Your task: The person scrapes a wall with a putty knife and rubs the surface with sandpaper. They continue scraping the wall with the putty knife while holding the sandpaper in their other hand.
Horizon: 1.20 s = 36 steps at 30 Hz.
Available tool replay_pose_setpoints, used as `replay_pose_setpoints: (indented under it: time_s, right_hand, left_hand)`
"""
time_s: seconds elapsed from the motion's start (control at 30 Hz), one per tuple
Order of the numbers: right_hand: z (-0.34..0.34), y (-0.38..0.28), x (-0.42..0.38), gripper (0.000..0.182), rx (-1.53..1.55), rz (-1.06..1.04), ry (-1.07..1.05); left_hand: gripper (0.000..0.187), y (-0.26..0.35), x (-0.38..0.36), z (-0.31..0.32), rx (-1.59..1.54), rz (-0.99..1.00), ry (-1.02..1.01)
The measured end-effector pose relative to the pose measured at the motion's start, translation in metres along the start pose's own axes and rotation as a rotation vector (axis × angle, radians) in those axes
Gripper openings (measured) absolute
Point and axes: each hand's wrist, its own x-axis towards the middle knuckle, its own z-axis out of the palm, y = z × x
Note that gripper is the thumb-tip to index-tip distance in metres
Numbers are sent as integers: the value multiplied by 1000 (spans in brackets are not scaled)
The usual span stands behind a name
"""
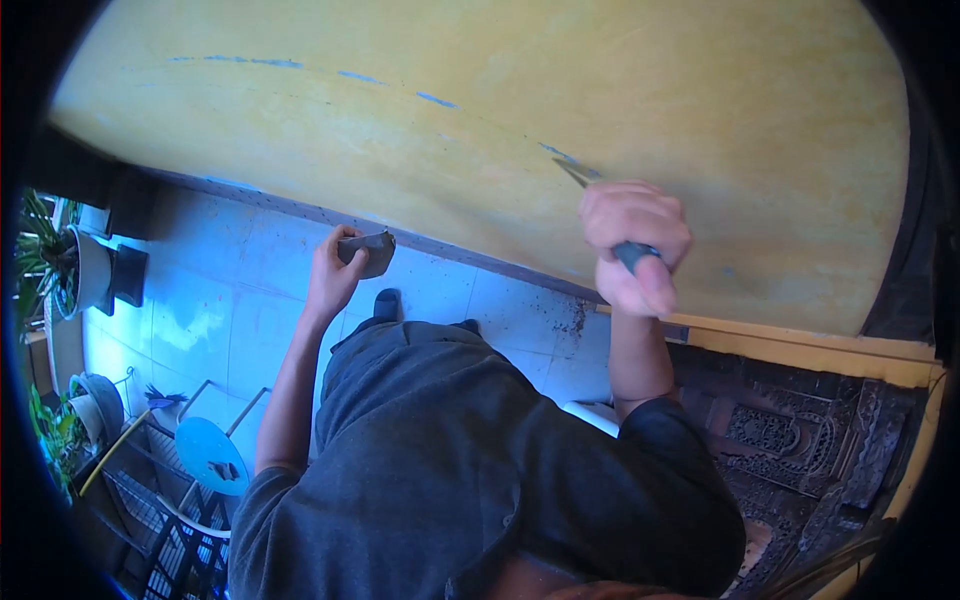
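My right hand is closed in a fist around the dark handle of a scraper. Its thin metal blade points up and left, the tip right at a blue streak on the yellow wall. Lower and to the left, my left hand grips a dark grey, flat, blocky piece between thumb and fingers; its exact kind I cannot tell. That piece is near the wall's bottom edge. More blue streaks run in a broken, curved line across the yellow surface.
Pale floor tiles lie below the wall. At the left are potted plants, a dark rack and a light blue round lid-like disc. Dark carved woodwork with a yellow frame fills the lower right.
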Motion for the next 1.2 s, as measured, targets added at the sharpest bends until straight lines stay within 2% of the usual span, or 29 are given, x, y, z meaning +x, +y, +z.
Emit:
replay_pose_setpoints:
  time_s: [0.03,0.13,0.47,0.6,1.0,1.13,1.2]
  right_hand:
    - [-2,5,-2,60,-9,19,-34]
    - [2,-8,2,59,3,-61,40]
    - [8,-3,3,59,108,-67,131]
    - [13,17,-6,60,87,-32,108]
    - [19,6,9,62,231,-78,138]
    - [32,26,6,61,193,17,105]
    - [42,19,16,60,220,-46,107]
  left_hand:
    - [20,-1,0,0,4,11,5]
    - [21,1,1,0,-10,-1,-8]
    - [20,-4,-1,-1,1,9,-37]
    - [19,-6,-1,-3,20,38,-17]
    - [21,-12,-12,-12,8,-11,10]
    - [23,-12,-10,-14,33,13,19]
    - [23,-11,-11,-13,37,17,24]
